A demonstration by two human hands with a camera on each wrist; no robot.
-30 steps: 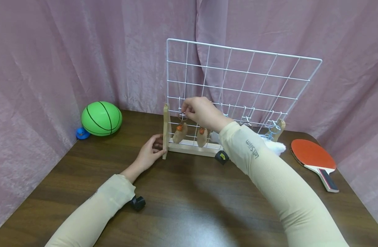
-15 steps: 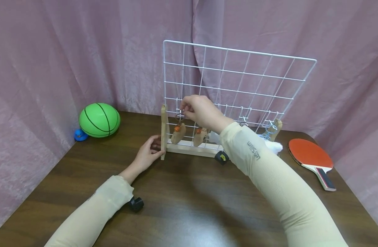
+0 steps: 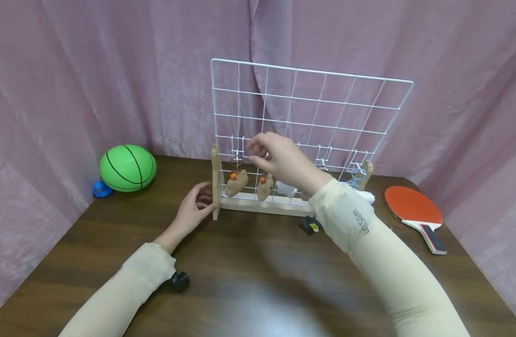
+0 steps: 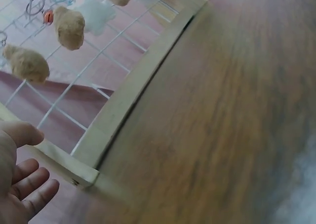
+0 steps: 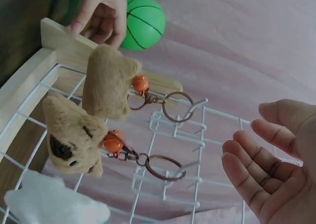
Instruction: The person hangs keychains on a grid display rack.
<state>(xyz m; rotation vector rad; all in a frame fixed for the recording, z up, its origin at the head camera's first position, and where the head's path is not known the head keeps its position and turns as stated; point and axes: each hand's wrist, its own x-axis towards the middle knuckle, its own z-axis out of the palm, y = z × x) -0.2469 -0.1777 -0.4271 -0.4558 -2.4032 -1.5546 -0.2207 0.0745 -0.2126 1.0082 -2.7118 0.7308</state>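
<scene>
A white wire grid rack (image 3: 313,71) stands in wooden feet on the table. My left hand (image 3: 190,213) holds its left wooden end post (image 3: 216,182), thumb in front and fingers behind. My right hand (image 3: 281,157) is in front of the grid, fingers loosely bent and holding nothing. In the right wrist view, two brown plush keychains, an outer one (image 5: 106,83) and an inner one (image 5: 74,135), each with an orange bell, hang by metal rings from white hooks. The right fingertips are apart from these rings. A white plush (image 5: 54,201) hangs beside them.
A green ball (image 3: 128,168) and a blue rubber duck (image 3: 101,189) sit at the back left. An orange table tennis paddle (image 3: 414,205) lies at the right. Pale blue rings (image 3: 357,173) hang at the grid's right end. Pink curtains (image 3: 114,70) surround the table.
My right hand has let go of the left brown plush keychain's ring and moved right, its fingers spreading. That keychain now hangs tilted on its hook. My left hand stays at the post.
</scene>
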